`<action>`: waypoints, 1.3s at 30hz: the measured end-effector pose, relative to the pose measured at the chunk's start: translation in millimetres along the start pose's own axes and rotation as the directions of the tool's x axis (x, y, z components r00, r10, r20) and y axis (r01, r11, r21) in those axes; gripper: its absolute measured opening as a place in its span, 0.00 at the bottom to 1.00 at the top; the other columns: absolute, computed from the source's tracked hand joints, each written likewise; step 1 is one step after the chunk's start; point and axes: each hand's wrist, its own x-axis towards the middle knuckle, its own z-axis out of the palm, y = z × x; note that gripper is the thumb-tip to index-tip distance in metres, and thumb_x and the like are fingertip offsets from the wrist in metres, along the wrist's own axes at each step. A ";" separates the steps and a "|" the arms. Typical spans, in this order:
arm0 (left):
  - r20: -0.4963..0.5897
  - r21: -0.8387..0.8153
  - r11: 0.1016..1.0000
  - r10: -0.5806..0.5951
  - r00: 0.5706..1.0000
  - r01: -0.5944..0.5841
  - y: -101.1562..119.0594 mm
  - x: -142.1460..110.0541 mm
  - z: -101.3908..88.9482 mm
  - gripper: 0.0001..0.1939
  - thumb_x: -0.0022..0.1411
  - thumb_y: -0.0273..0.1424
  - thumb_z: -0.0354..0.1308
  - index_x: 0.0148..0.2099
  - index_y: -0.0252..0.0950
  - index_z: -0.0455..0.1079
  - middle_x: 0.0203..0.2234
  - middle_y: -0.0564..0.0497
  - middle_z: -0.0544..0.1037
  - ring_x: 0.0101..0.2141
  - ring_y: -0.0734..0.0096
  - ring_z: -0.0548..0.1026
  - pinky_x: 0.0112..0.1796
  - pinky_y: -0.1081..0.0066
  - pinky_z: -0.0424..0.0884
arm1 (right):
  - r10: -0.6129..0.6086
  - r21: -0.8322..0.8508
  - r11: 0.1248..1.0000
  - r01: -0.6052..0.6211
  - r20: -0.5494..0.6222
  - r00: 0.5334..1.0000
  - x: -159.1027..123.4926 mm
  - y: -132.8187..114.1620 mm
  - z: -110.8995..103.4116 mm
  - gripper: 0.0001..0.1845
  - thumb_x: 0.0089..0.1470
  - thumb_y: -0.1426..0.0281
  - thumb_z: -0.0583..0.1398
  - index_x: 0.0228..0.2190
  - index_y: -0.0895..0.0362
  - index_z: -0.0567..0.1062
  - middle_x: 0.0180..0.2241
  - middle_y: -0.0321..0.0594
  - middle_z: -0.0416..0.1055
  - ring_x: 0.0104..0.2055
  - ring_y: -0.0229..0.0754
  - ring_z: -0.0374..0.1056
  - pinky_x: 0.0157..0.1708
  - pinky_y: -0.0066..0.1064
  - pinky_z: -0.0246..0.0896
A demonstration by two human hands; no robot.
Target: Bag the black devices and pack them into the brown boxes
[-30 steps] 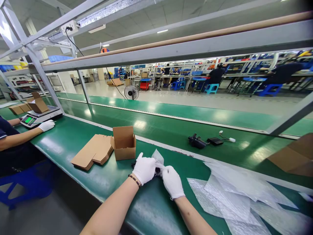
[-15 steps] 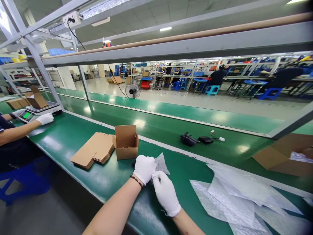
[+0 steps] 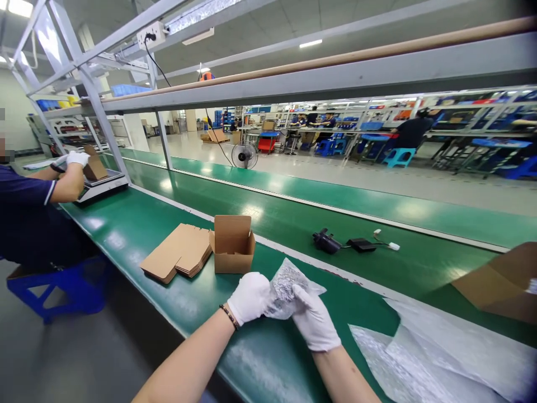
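Observation:
Between my gloved hands is a clear bubble-wrap bag [image 3: 287, 282], crumpled and tilted above the green bench. My left hand [image 3: 250, 298] grips its left side with fingers curled in. On the right side, my right hand [image 3: 315, 319] pinches the bag, thumb on top. Whether something is inside the bag cannot be made out. Just beyond my left hand stands an open small cardboard box [image 3: 233, 263], flap raised. A stack of flat cardboard blanks [image 3: 172, 254] lies left of it. More bubble-wrap bags [image 3: 440, 347] are spread right of my right hand.
A black pump-like device [image 3: 326, 242] with a cabled black block [image 3: 361, 244] lies on the green belt. A large carton [image 3: 495, 282] is at right. At left, a co-worker [image 3: 37, 207] handles a box [image 3: 95, 165] at a scale [image 3: 103, 187]. A metal shelf beam [image 3: 293, 87] crosses overhead.
The bubble-wrap bag, mostly covered by my hands before, now shows more fully between them as they have moved apart. The co-worker's hands went from the scale up to the box. My view turned left.

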 end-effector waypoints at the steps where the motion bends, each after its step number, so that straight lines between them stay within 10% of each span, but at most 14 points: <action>1: -0.024 -0.005 1.000 -0.001 1.000 0.001 1.5 -10.2 -0.6 0.11 0.56 0.37 0.60 0.26 0.37 0.67 0.36 0.45 0.76 0.44 0.57 0.72 0.51 0.60 0.64 | 0.013 -0.004 1.000 -0.013 -0.022 1.000 -3.8 -1.5 0.6 0.26 0.39 0.65 0.72 0.43 0.53 0.77 0.43 0.39 0.78 0.47 0.47 0.73 0.55 0.44 0.63; 5: -0.182 -0.290 0.920 -0.325 0.928 0.265 2.3 -56.2 -9.9 0.31 0.58 0.34 0.58 0.63 0.36 0.58 0.63 0.39 0.60 0.61 0.56 0.60 0.60 0.60 0.56 | 0.023 -0.046 0.999 -0.027 -0.099 0.995 -27.5 -9.3 -6.2 0.33 0.39 0.65 0.72 0.50 0.46 0.74 0.49 0.36 0.76 0.51 0.47 0.71 0.51 0.40 0.68; 8: -0.127 -0.365 0.777 -0.588 0.799 0.514 3.4 -71.0 -19.9 0.40 0.63 0.44 0.54 0.70 0.35 0.43 0.54 0.37 0.72 0.51 0.57 0.73 0.51 0.62 0.65 | 0.048 -0.089 0.994 -0.057 -0.107 0.993 -40.4 -13.0 -8.9 0.32 0.39 0.65 0.72 0.49 0.46 0.75 0.48 0.37 0.76 0.50 0.48 0.72 0.48 0.40 0.70; 11: -0.081 -0.098 0.813 -0.582 0.809 0.575 8.9 -57.8 -24.4 0.44 0.56 0.53 0.57 0.68 0.36 0.51 0.43 0.39 0.79 0.43 0.50 0.77 0.44 0.60 0.67 | 0.095 -0.092 0.991 -0.102 -0.073 0.993 -44.1 -14.0 -5.8 0.25 0.37 0.65 0.73 0.41 0.53 0.79 0.42 0.42 0.79 0.42 0.51 0.75 0.44 0.43 0.72; 18: -0.070 -0.062 0.826 -0.564 0.823 0.560 10.0 -25.2 -9.0 0.23 0.42 0.39 0.69 0.40 0.36 0.69 0.33 0.40 0.78 0.39 0.46 0.76 0.43 0.56 0.67 | 0.018 -0.193 0.981 -0.030 -0.064 0.998 -60.6 -6.1 -2.5 0.26 0.37 0.64 0.73 0.42 0.55 0.79 0.44 0.44 0.78 0.46 0.52 0.74 0.48 0.42 0.70; 24: -0.133 -0.398 0.818 -0.499 0.856 0.415 7.2 -51.3 1.9 0.26 0.53 0.35 0.61 0.52 0.37 0.57 0.47 0.40 0.74 0.46 0.58 0.75 0.47 0.61 0.71 | 0.109 -0.060 0.990 -0.129 -0.269 0.957 -69.9 3.3 -5.5 0.25 0.31 0.64 0.74 0.36 0.56 0.80 0.36 0.41 0.80 0.39 0.52 0.76 0.41 0.40 0.74; 28: -0.116 -0.697 0.711 -0.242 0.963 0.095 20.1 -54.5 -3.9 0.34 0.45 0.31 0.66 0.54 0.39 0.57 0.49 0.43 0.71 0.49 0.57 0.73 0.54 0.57 0.66 | 0.111 -0.128 0.982 -0.135 -0.181 0.977 -62.0 -11.4 8.0 0.25 0.33 0.64 0.73 0.37 0.56 0.79 0.35 0.42 0.80 0.38 0.53 0.76 0.39 0.40 0.74; 32: -0.128 -0.679 0.733 -0.157 0.979 0.029 31.1 -53.1 -16.3 0.36 0.44 0.26 0.67 0.55 0.40 0.58 0.48 0.45 0.71 0.49 0.57 0.72 0.56 0.57 0.64 | 0.070 -0.227 0.970 -0.085 -0.071 0.995 -61.0 -30.8 26.5 0.31 0.36 0.63 0.72 0.45 0.53 0.76 0.40 0.44 0.79 0.42 0.55 0.75 0.41 0.43 0.73; 35: -0.165 -0.708 0.706 -0.202 0.965 0.027 32.7 -56.6 -14.5 0.38 0.43 0.31 0.71 0.55 0.39 0.58 0.48 0.45 0.71 0.48 0.56 0.73 0.54 0.58 0.67 | 0.080 -0.271 0.961 -0.051 0.096 0.992 -67.1 -36.7 35.9 0.45 0.37 0.67 0.73 0.57 0.45 0.66 0.53 0.45 0.73 0.52 0.55 0.71 0.49 0.48 0.68; 39: -0.364 -0.797 0.604 -0.464 0.807 -0.013 31.4 -51.2 -1.8 0.35 0.49 0.41 0.69 0.55 0.42 0.59 0.49 0.46 0.72 0.46 0.60 0.74 0.53 0.59 0.69 | 0.063 -0.374 0.927 0.019 0.207 0.976 -71.9 -33.8 43.5 0.26 0.39 0.66 0.73 0.43 0.52 0.77 0.48 0.49 0.76 0.50 0.57 0.72 0.54 0.50 0.63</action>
